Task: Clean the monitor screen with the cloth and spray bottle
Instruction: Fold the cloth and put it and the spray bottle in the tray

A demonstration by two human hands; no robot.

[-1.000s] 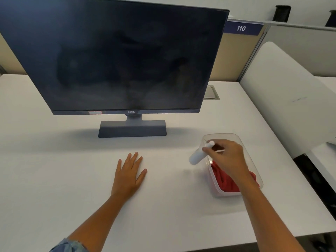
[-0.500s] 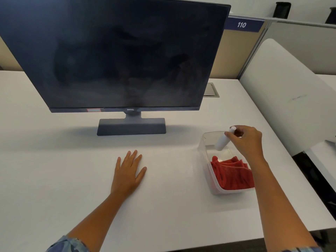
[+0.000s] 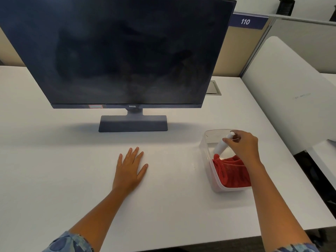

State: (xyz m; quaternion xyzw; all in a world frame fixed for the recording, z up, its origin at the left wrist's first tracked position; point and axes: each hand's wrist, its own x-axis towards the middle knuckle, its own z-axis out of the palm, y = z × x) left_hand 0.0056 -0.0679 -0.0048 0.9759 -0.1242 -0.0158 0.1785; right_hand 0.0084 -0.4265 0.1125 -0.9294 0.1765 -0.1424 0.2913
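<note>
A dark monitor (image 3: pixel 123 51) stands on its stand at the back of the white desk (image 3: pixel 54 170), its screen hazy. To the right sits a clear plastic container (image 3: pixel 206 157) with a red cloth (image 3: pixel 231 173) bunched in its near half. My right hand (image 3: pixel 243 146) grips the top of a small white spray bottle (image 3: pixel 221 146), which leans with its base down inside the container's far half, just beyond the cloth. My left hand (image 3: pixel 131 166) lies flat on the desk with fingers spread, in front of the monitor stand.
A white curved divider (image 3: pixel 291 91) rises along the desk's right side. A metal cable hatch (image 3: pixel 214 88) is set into the desk behind the monitor. A partition with a "110" sign (image 3: pixel 245 21) stands at the back. The desk's front edge is near my arms.
My right hand carried the spray bottle from left of the container to over its far half and lowered it inside. The left hand stayed flat on the desk.
</note>
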